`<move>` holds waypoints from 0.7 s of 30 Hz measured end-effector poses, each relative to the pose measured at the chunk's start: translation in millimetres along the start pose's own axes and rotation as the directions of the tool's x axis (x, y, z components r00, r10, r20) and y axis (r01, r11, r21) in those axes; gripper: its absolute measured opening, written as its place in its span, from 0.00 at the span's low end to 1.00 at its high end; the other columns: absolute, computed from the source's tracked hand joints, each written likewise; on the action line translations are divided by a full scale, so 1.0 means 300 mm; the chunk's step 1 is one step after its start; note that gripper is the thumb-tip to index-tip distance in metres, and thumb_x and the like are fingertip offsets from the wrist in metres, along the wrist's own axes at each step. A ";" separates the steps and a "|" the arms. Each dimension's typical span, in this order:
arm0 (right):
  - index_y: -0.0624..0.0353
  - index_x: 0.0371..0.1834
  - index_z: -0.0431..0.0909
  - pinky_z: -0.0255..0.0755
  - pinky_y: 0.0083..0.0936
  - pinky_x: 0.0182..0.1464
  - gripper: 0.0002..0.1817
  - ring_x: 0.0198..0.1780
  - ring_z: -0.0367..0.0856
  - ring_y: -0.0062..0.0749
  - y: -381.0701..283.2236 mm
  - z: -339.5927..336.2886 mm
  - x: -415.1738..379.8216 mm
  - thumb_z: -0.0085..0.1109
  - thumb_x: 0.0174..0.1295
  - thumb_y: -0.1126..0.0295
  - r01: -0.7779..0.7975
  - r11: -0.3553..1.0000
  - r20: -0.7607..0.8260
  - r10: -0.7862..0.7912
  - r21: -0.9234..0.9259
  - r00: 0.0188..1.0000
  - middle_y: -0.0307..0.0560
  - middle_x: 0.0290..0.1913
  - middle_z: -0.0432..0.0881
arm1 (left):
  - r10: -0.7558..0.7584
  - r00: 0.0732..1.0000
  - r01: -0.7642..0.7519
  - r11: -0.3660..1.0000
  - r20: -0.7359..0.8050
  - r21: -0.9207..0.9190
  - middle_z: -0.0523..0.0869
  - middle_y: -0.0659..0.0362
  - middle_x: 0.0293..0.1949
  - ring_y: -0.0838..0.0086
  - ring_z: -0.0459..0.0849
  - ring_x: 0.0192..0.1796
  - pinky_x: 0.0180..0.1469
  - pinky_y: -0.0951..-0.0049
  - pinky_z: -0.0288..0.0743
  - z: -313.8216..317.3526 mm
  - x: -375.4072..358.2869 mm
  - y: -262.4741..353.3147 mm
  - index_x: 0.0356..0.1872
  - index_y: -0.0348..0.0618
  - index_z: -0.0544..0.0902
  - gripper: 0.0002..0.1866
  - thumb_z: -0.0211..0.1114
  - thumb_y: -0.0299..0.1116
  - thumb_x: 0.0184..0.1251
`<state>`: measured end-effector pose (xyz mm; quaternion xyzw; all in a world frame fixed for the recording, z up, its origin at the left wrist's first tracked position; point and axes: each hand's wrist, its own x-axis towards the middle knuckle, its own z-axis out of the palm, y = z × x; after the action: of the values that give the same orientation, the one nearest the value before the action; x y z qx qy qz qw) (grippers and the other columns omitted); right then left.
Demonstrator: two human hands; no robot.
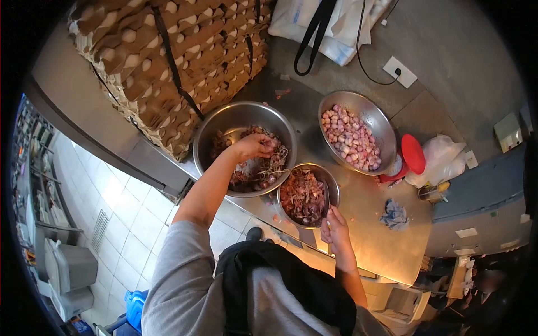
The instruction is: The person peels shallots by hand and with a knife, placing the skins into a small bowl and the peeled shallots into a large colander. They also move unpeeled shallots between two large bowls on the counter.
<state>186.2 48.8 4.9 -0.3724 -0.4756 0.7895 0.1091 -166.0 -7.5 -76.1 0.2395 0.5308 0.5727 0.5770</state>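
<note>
My left hand point(253, 147) reaches into a large steel bowl point(288, 126) of unpeeled shallots point(272, 168) with dry stringy roots. Its fingers are closed round a reddish shallot, partly hidden by them. My right hand point(337, 231) grips a knife point(326, 201) by its pale handle. The blade lies along the right inner side of a smaller steel bowl point(335, 183), filled with papery skins and trimmings point(303, 196). Beyond it, a tilted steel bowl point(372, 109) holds many peeled pinkish shallots point(351, 137).
Strapped egg trays point(185, 56) are stacked at the back left. A red lid point(413, 154), a plastic bag point(440, 159) and a crumpled cloth point(395, 215) sit to the right on the steel table point(375, 241). A plugged cord meets a wall socket point(399, 71).
</note>
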 end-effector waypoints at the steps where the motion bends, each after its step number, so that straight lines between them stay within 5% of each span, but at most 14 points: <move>1: 0.51 0.56 0.64 0.47 0.13 0.11 0.16 0.10 0.51 0.15 0.002 0.003 -0.002 0.39 0.67 0.62 0.001 1.000 -0.011 -0.001 -0.001 1.000 0.34 0.12 0.57 | 0.028 0.999 -0.028 0.999 -0.022 0.017 0.76 0.62 0.34 0.77 0.77 0.39 0.46 0.77 0.76 0.006 -0.005 0.003 0.43 0.40 0.74 0.11 0.59 0.27 0.59; 4: 0.51 0.56 0.65 0.47 0.13 0.11 0.16 0.09 0.51 0.15 0.014 0.009 -0.002 0.39 0.67 0.62 0.025 1.000 -0.057 -0.024 0.010 0.998 0.33 0.12 0.57 | 0.047 0.986 0.015 0.931 -0.159 0.364 0.79 0.59 0.34 0.68 0.80 0.38 0.43 0.72 0.76 0.018 0.006 0.022 0.44 0.43 0.75 0.14 0.63 0.32 0.57; 7: 0.51 0.56 0.65 0.47 0.13 0.10 0.16 0.09 0.50 0.15 0.034 0.001 0.001 0.39 0.67 0.63 0.057 0.998 -0.051 -0.057 0.011 0.997 0.34 0.11 0.58 | 0.489 0.859 -0.009 0.315 -0.154 0.949 0.79 0.55 0.24 0.59 0.81 0.37 0.38 0.66 0.74 0.028 -0.005 0.025 0.43 0.46 0.75 0.18 0.67 0.35 0.49; 10: 0.51 0.56 0.64 0.47 0.13 0.10 0.16 0.09 0.50 0.15 0.042 0.007 -0.002 0.39 0.67 0.62 0.101 0.995 -0.042 -0.100 0.023 0.994 0.34 0.11 0.58 | 0.515 0.823 0.076 0.317 -0.238 0.946 0.80 0.48 0.28 0.54 0.80 0.39 0.42 0.60 0.73 0.064 -0.064 0.051 0.43 0.48 0.75 0.18 0.66 0.35 0.48; 13: 0.51 0.57 0.63 0.47 0.13 0.10 0.17 0.09 0.50 0.15 0.047 0.013 -0.007 0.39 0.67 0.62 0.092 0.995 -0.068 -0.090 0.024 0.994 0.34 0.12 0.58 | 0.667 0.686 0.213 0.195 -0.289 0.957 0.81 0.47 0.31 0.57 0.80 0.40 0.42 0.59 0.74 0.068 -0.067 0.028 0.45 0.48 0.75 0.20 0.66 0.34 0.48; 16: 0.51 0.58 0.62 0.47 0.13 0.10 0.17 0.09 0.50 0.15 0.049 0.004 -0.006 0.40 0.67 0.62 0.103 0.995 -0.079 -0.102 0.013 0.992 0.34 0.12 0.58 | 0.639 0.700 0.308 0.132 -0.319 0.942 0.82 0.46 0.36 0.61 0.81 0.42 0.43 0.61 0.75 0.032 -0.036 0.040 0.42 0.47 0.78 0.19 0.67 0.32 0.45; 19: 0.52 0.59 0.62 0.47 0.12 0.11 0.18 0.10 0.51 0.14 0.055 0.009 -0.011 0.40 0.67 0.62 0.077 0.997 -0.078 -0.078 -0.013 0.994 0.34 0.12 0.58 | 0.312 0.844 0.406 0.159 -0.436 0.900 0.82 0.50 0.37 0.57 0.80 0.45 0.45 0.62 0.74 0.002 -0.043 0.062 0.39 0.51 0.81 0.13 0.58 0.26 0.51; 21: 0.53 0.59 0.61 0.47 0.12 0.11 0.19 0.10 0.51 0.14 0.030 0.014 -0.001 0.41 0.66 0.62 0.079 0.996 -0.079 -0.082 -0.033 0.993 0.34 0.12 0.58 | 0.238 0.850 0.466 0.076 -0.470 0.882 0.82 0.50 0.40 0.61 0.80 0.46 0.45 0.64 0.75 0.026 -0.081 0.062 0.36 0.46 0.83 0.15 0.68 0.28 0.41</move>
<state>185.1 41.1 -1.3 -0.3861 -0.4972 0.7615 0.1543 -161.4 -22.8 -49.0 0.3600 0.9206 0.0491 0.1431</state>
